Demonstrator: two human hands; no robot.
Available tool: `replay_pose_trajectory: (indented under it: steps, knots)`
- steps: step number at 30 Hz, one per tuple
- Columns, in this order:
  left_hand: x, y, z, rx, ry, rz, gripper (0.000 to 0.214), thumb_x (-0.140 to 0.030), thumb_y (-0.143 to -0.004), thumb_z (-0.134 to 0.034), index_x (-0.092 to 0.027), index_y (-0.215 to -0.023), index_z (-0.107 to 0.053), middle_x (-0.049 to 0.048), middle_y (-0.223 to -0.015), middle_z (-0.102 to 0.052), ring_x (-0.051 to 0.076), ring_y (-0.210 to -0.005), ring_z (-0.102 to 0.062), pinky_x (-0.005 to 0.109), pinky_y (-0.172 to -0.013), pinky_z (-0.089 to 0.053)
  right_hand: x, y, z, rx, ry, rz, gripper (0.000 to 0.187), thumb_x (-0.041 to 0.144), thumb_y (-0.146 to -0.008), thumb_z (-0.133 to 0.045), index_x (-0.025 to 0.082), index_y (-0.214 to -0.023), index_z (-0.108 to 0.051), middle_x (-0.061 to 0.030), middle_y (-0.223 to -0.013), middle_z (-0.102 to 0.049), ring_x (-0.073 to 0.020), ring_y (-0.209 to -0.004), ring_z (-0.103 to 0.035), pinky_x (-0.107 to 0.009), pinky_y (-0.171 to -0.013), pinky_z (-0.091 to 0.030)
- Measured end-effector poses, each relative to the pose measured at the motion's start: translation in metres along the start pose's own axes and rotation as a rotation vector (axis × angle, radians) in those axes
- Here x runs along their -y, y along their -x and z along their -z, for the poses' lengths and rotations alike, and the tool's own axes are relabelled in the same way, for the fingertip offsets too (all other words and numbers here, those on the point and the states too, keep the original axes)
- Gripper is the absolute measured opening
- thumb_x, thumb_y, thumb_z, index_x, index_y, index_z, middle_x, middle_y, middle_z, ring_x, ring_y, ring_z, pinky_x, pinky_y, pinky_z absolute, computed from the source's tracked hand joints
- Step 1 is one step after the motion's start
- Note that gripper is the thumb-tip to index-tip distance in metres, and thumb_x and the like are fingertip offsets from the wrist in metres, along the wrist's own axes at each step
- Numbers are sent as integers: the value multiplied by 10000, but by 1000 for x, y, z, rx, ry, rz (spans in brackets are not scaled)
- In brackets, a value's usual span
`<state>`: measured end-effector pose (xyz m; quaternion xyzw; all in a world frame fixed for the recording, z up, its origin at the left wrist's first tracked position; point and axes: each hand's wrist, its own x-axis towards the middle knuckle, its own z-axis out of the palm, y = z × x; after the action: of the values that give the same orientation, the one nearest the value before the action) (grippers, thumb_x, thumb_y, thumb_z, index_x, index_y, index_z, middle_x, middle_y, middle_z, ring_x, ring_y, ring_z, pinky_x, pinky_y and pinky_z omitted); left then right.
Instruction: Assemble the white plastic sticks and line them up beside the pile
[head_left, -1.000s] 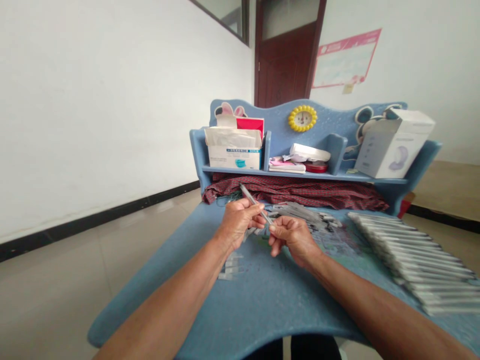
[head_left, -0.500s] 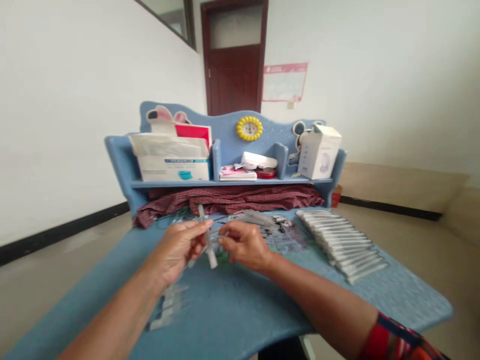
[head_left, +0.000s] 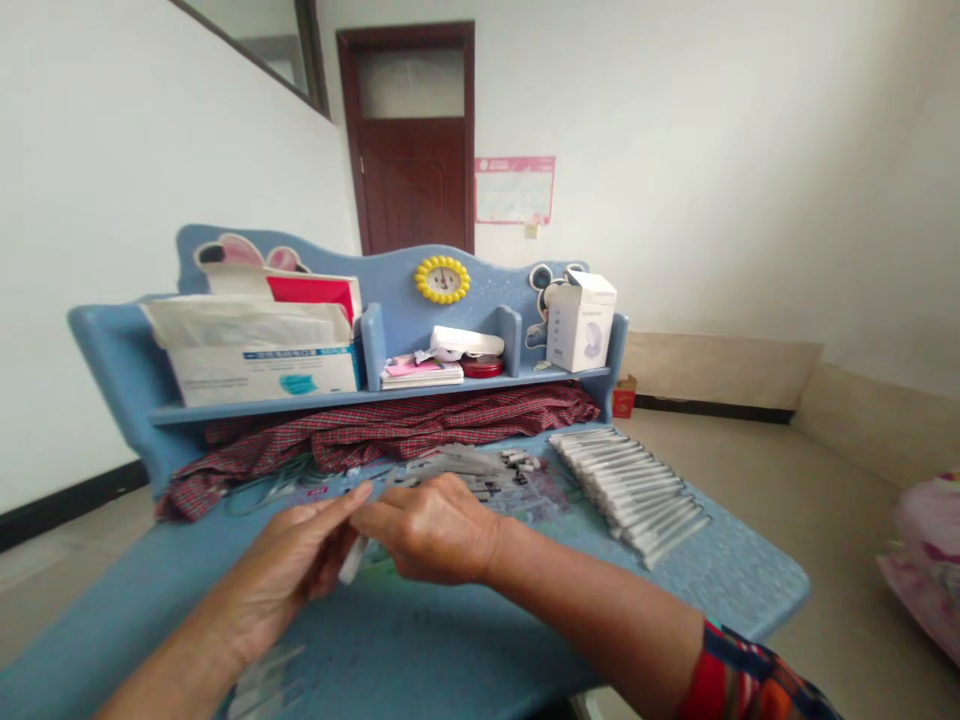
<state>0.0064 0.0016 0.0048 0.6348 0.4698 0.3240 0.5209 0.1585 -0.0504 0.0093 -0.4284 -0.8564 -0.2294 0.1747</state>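
Note:
My left hand (head_left: 300, 550) is closed around a whitish translucent plastic tube (head_left: 352, 562), whose lower end sticks out below the fingers. Against its fingertips, my right hand (head_left: 439, 530) is closed in a pinch at the tube's upper part; what it grips is hidden behind the knuckles. Beyond the hands lies a pile of thin grey translucent strips (head_left: 465, 462) with small black-and-white parts (head_left: 521, 462). Several pale tubes with dark ends (head_left: 630, 490) are stacked in a row on the right. Under my left forearm are a few clear plastic pieces (head_left: 264, 685).
A blue desk (head_left: 420, 650) bears everything, with a shelf (head_left: 300, 405) along its back. On the shelf stand a mask box (head_left: 259, 365), a white box (head_left: 581, 325) and a red round tin (head_left: 482, 369). Checked cloth (head_left: 390, 425) is bunched beneath it.
My view has swung to the right. My right hand has come over to meet the left, and the tube, earlier plainly visible upright between them, is now mostly covered by fingers.

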Motion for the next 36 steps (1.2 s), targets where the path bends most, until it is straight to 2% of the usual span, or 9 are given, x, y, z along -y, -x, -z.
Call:
replay_pose_trajectory:
  steps: [3, 7, 11, 15, 22, 25, 29, 33, 36]
  knots:
    - [1, -2, 1, 69, 42, 16, 439, -608, -677, -554, -182, -575, -522, -60, -441, -430, 70, -381, -315, 181, -396, -177, -21, 1, 26, 165, 86, -128, 218, 148, -828, -394, 177, -942, -577, -68, -872, -678, -187, -742, -636, -258, -572, -463]
    - [-1, 1, 1, 87, -43, 11, 410, -573, -662, -590, -175, -572, -547, -49, -458, -481, 67, -379, -342, 171, -391, -207, -73, 24, 49, 511, 272, -363, 274, 111, -800, -424, 179, -968, -630, -119, -916, -681, -229, -895, -633, -312, -692, -494]
    - [-2, 7, -3, 125, -111, -24, 356, -511, -672, -601, -172, -571, -560, -41, -471, -514, 77, -391, -387, 165, -388, -246, -129, 68, 55, 634, 362, -494, 284, 45, -754, -457, 107, -953, -650, -182, -919, -671, -260, -906, -634, -340, -727, -497]
    - [-1, 10, -7, 132, -150, -46, 351, -498, -665, -606, -172, -545, -560, -34, -461, -525, 87, -389, -406, 170, -383, -268, -157, 104, 50, 726, 382, -539, 296, 34, -758, -469, 103, -991, -637, -178, -957, -663, -246, -945, -623, -324, -761, -492]
    - [4, 1, -4, 158, -201, -55, 336, -480, -685, -589, -166, -568, -570, -22, -481, -556, 90, -386, -440, 164, -369, -295, -161, 112, 39, 759, 375, -553, 273, 65, -797, -461, 91, -1009, -631, -200, -987, -650, -229, -979, -610, -316, -797, -475]
    - [5, 1, -3, 177, -178, -72, 346, -482, -684, -602, -152, -582, -573, -11, -488, -556, 81, -385, -439, 156, -366, -298, -161, 111, 40, 761, 383, -550, 278, 58, -792, -458, 93, -1009, -630, -191, -982, -654, -225, -963, -616, -312, -783, -480]
    - [3, 6, -2, 144, -152, -86, 351, -470, -659, -639, -141, -559, -569, -4, -473, -546, 72, -378, -431, 151, -357, -295, -155, 108, 42, 751, 388, -523, 304, 26, -766, -447, 95, -996, -633, -187, -972, -657, -237, -949, -620, -319, -765, -485]
    - [0, 8, 4, 103, -121, -96, 328, -438, -658, -639, -136, -553, -567, -7, -456, -538, 70, -374, -439, 147, -352, -284, -136, 93, 38, 709, 358, -459, 305, 32, -760, -420, 99, -954, -646, -184, -936, -665, -279, -914, -629, -365, -724, -494]
    - [0, 7, 12, 61, -107, -125, 297, -404, -662, -633, -136, -558, -563, -6, -469, -550, 67, -368, -439, 150, -352, -289, -107, 71, 30, 672, 287, -387, 255, 123, -781, -445, 137, -922, -658, -157, -883, -679, -286, -869, -641, -367, -695, -497]
